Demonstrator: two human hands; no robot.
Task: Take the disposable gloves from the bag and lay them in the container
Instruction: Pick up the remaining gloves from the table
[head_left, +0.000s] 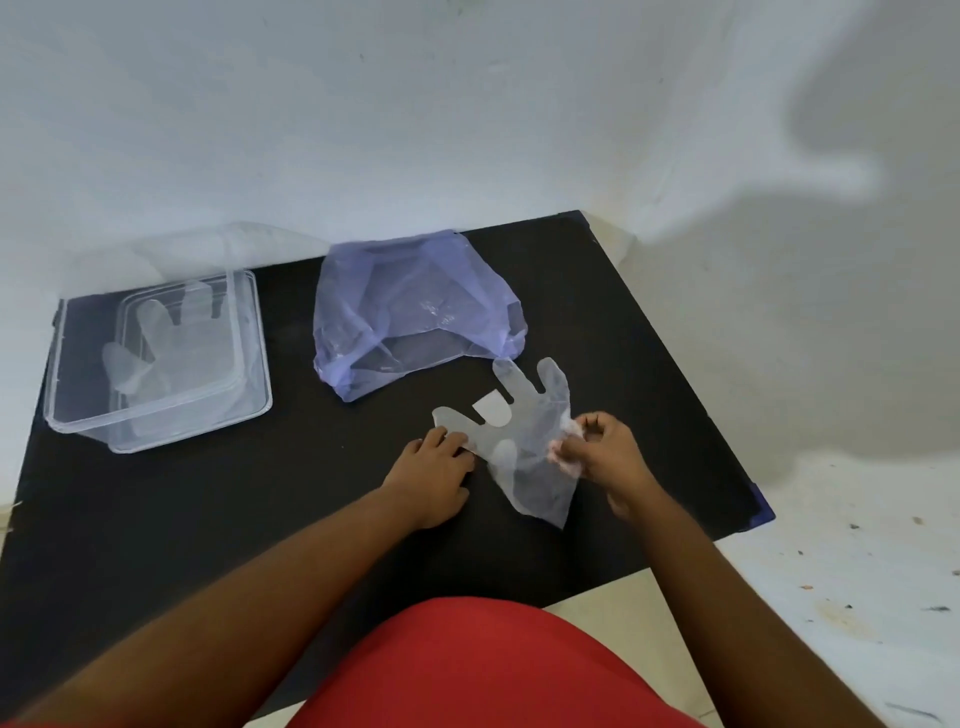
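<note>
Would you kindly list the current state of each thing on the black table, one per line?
Clear square plastic container: open, lidless, glove lying inside.
Translucent glove in the container: flat, fingers pointing to the wall.
Pale purple plastic bag: crumpled, mouth open towards the person.
Clear disposable glove on the table: partly spread, some fingers folded.
Left hand: pressing the glove's edge.
Right hand: pinching the glove's side.

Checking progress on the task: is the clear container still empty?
No, at least one clear glove already lies flat inside the container at the table's left.
</note>
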